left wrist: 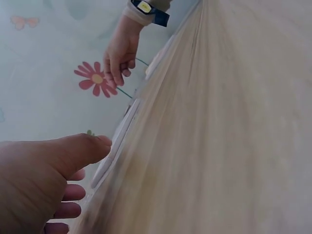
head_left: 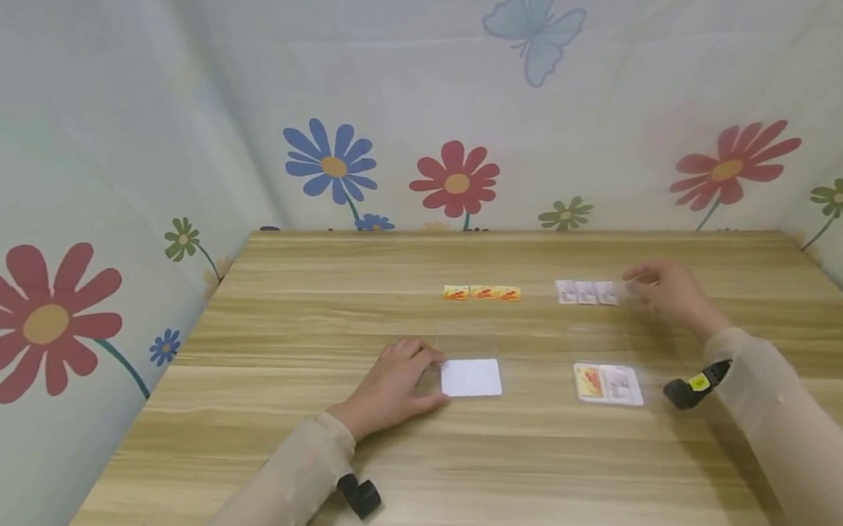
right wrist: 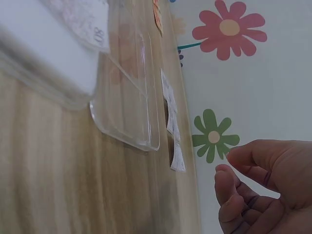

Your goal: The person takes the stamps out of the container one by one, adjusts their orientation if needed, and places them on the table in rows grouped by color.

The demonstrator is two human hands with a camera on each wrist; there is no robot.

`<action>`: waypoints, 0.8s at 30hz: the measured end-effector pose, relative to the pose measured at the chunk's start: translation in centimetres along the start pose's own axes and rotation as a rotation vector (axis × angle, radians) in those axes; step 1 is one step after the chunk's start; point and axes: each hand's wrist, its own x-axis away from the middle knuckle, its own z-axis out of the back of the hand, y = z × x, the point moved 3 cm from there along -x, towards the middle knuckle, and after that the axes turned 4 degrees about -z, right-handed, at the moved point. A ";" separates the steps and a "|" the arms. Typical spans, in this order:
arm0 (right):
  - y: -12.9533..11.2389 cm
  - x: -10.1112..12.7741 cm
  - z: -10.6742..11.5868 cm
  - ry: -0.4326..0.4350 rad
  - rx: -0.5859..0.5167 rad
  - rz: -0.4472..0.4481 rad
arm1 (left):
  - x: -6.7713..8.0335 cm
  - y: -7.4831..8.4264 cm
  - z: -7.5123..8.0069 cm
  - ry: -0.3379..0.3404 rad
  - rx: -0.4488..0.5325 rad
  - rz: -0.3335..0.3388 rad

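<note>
The left hand (head_left: 394,385), grip relaxed, touches the left edge of a white card (head_left: 471,378) on the worktop (head_left: 487,491). Beyond lie three orange slips (head_left: 483,293); rightward, three pale slips (head_left: 585,292) behind a printed card (head_left: 609,384); beside them hovers the right hand (head_left: 668,293), grip released.

Print on the orange cards (head_left: 483,293) and pale cards (head_left: 586,293) is too small to be read. The right hand (head_left: 668,291) is blurred in the head view. Both sleeves (head_left: 286,484) are cut off by frame edges. In the left wrist view, the left hand (left wrist: 44,178) is cropped, its fingers partly hidden by the thumb. The white block (right wrist: 51,41) is cropped in the right wrist view.
</note>
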 end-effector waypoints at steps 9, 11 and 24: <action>-0.8 1.6 -0.3 0.033 -0.037 0.060 | -0.4 0.8 0.3 0.035 -0.052 -0.021; -0.9 1.9 -0.5 0.028 -0.049 0.057 | -0.5 1.0 0.3 0.036 -0.057 -0.025; -2.0 4.0 -1.2 0.096 -0.013 0.108 | -1.3 3.2 0.5 0.083 -0.060 -0.058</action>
